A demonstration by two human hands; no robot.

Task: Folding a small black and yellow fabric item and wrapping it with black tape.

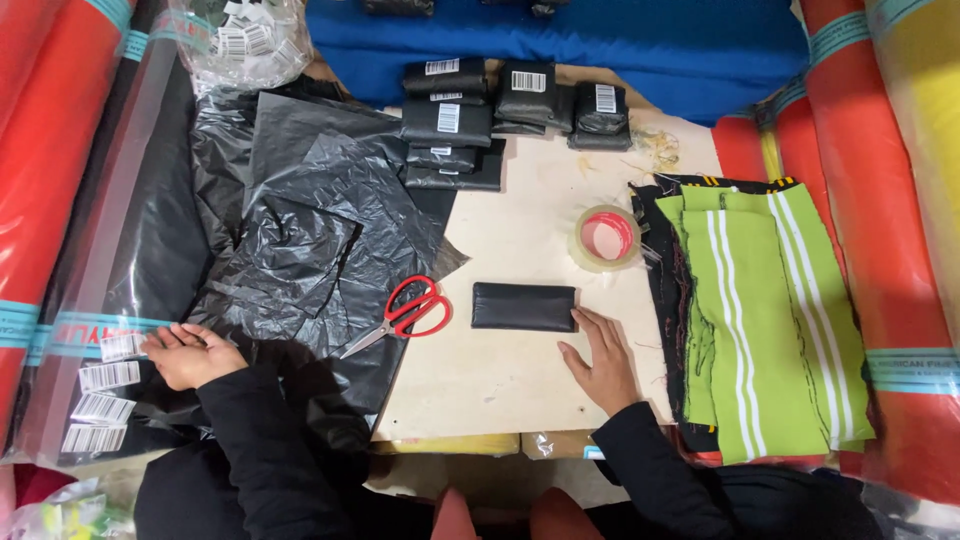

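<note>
Resting flat, fingers spread, the right hand touches the small black wrapped rectangular packet on the pale tabletop. The left hand, fingers loosely open, reaches the white barcode sticker strips; labelling the packet seems next, needing one sticker peeled.

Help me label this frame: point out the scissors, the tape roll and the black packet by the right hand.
scissors [412, 312], head view, red handles.
tape roll [605, 238], head view, top rim.
black packet [523, 306], head view, middle of its top face.
</note>
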